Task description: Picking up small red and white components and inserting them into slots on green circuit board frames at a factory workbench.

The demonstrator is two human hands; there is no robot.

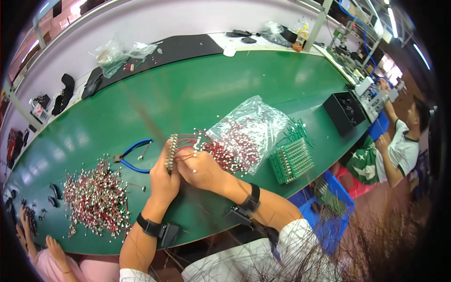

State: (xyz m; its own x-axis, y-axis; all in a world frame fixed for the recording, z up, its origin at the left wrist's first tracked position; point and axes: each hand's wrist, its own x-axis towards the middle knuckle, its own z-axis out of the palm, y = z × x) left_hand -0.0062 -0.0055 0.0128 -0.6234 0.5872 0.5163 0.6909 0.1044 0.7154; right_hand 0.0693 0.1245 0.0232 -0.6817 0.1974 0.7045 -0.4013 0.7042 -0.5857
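Right of blue-handled pliers (pixel 130 165), the left hand (pixel 163 182) grips a connector strip (pixel 171 154), apparently to steady it beside the closed right hand (pixel 203 170), its contents hidden; red-wire leads (pixel 96 199) flank the pliers, seemingly for easy reach.

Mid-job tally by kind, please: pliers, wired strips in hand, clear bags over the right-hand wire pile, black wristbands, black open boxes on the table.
Pliers: 1
Wired strip: 1
Clear bag: 1
Black wristbands: 2
Black open box: 1
Total: 6
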